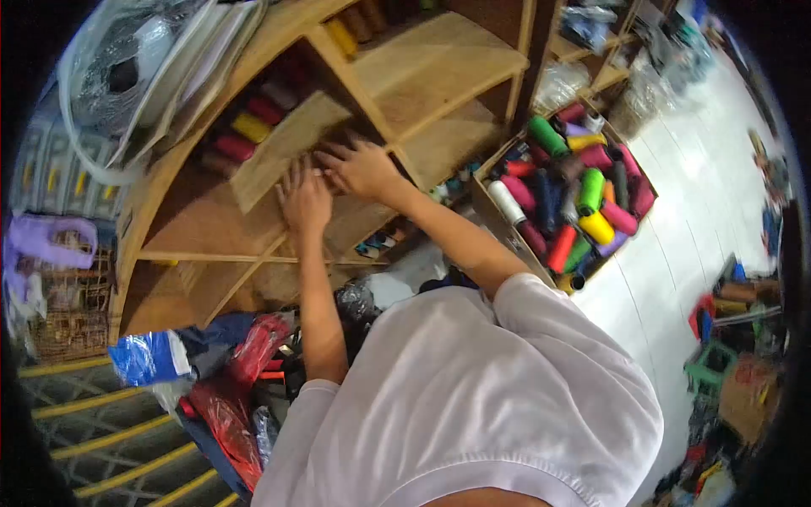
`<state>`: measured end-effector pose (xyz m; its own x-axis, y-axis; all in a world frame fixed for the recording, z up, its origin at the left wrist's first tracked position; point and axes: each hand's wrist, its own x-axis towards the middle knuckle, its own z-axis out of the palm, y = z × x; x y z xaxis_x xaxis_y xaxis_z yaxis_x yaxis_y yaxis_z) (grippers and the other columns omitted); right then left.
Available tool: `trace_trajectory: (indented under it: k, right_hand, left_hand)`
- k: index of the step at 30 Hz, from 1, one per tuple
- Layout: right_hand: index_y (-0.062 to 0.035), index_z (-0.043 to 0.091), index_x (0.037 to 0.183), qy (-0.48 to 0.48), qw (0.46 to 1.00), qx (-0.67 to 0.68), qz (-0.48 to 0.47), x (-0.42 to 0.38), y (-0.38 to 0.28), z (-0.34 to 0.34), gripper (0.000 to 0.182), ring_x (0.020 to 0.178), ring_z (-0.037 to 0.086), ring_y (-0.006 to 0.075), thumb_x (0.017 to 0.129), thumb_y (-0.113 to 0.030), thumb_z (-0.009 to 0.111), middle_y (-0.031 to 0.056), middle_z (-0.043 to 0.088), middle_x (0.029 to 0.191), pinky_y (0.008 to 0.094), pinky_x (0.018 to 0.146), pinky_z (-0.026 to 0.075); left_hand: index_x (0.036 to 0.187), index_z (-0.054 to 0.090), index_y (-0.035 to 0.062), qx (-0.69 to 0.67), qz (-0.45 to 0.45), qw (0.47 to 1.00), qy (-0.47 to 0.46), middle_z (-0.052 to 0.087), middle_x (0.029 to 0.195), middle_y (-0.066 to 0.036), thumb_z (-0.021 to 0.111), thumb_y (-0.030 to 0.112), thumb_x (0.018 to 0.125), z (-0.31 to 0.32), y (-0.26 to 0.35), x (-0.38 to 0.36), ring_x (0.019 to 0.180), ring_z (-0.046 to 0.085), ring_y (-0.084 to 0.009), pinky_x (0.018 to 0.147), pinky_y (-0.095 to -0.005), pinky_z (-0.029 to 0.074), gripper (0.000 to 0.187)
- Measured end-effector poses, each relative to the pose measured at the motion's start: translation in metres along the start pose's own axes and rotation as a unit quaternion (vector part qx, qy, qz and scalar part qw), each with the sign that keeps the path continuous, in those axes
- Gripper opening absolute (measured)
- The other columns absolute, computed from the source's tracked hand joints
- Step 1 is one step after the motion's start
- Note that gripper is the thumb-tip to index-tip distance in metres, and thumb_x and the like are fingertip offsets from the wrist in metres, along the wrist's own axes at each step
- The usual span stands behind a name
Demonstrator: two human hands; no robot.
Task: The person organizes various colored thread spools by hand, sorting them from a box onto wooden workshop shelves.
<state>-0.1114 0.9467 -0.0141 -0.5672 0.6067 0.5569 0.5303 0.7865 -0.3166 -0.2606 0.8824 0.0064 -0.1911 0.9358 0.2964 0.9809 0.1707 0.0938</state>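
My left hand [306,201] is inside a compartment of a wooden shelf unit [448,59], fingers stretched out and a little apart at the near edge of a small wooden board [291,148]. Beside it, my right hand [365,171] lies with spread, slightly blurred fingers near the board's right end. The two hands almost meet, and neither is closed round anything that I can see. Behind the board stand thread cones in pink, dark red and a yellow cone [251,127]; the board partly hides the compartment's back.
On the white tiled floor [667,279], right of me, stands a cardboard box [498,211] full of coloured thread cones. Plastic-wrapped bundles [228,414] lie below the shelf at left. A purple bag [52,239] hangs by a wicker basket [68,296].
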Motion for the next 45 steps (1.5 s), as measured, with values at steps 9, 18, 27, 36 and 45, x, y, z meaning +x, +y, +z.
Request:
trace_trajectory:
  k: [9,18,27,36,45]
  right_hand:
    - [-0.0173,0.05,0.139,0.008,0.995,-0.101,-0.013,-0.081,-0.026,-0.056,0.071,0.134,0.037,0.0436,0.071,-0.022,0.072,0.01,0.029,0.155,0.0473,0.108,0.037]
    - [0.0002,0.067,0.106,-0.102,0.879,0.297,0.357,-0.348,-0.019,-0.122,0.026,0.083,0.067,0.0241,0.08,-0.003,0.068,0.0146,0.069,0.099,0.0319,0.075,0.055]
    - [0.0013,0.066,0.093,0.179,0.773,0.212,0.571,-0.401,-0.014,-0.193,0.012,0.073,0.067,0.0154,0.083,-0.006,0.068,0.0094,0.068,0.077,0.0288,0.068,0.054]
    - [-0.0107,0.058,0.113,0.029,0.891,0.11,0.44,-0.327,0.054,-0.227,0.035,0.087,0.065,0.0326,0.08,-0.014,0.071,0.0133,0.063,0.097,0.0417,0.078,0.053]
    - [-0.024,0.051,0.133,-0.137,0.897,0.033,0.419,-0.298,0.084,-0.225,0.054,0.096,0.063,0.0387,0.083,-0.022,0.069,0.0178,0.059,0.108,0.0474,0.08,0.053]
  left_hand:
    - [0.152,0.032,0.0175,0.016,0.01,1.0,-0.011,0.028,0.158,-0.006,0.02,0.046,0.103,-0.008,0.009,-0.025,0.146,0.023,-0.0331,0.118,-0.052,0.014,0.057]
    - [0.151,0.034,0.0184,0.015,0.034,0.999,0.029,0.03,0.157,-0.004,0.025,0.047,0.103,-0.001,0.006,-0.038,0.145,0.026,-0.0333,0.116,-0.0542,0.016,0.057]
    - [0.133,0.049,0.0074,-0.139,0.252,0.955,0.076,0.044,0.142,-0.017,0.055,0.022,0.089,0.03,0.158,-0.1,0.133,0.037,-0.0394,0.11,-0.0584,0.024,0.047]
    - [0.132,0.048,0.0113,-0.332,0.123,0.912,-0.209,0.066,0.11,-0.016,0.07,0.022,0.083,0.14,0.292,-0.057,0.104,0.061,-0.0384,0.088,-0.0507,0.047,0.055]
    - [0.123,0.05,0.0103,-0.345,0.015,0.925,-0.159,0.067,0.1,-0.015,0.073,0.03,0.082,0.17,0.311,-0.066,0.096,0.063,-0.0367,0.083,-0.0487,0.048,0.051]
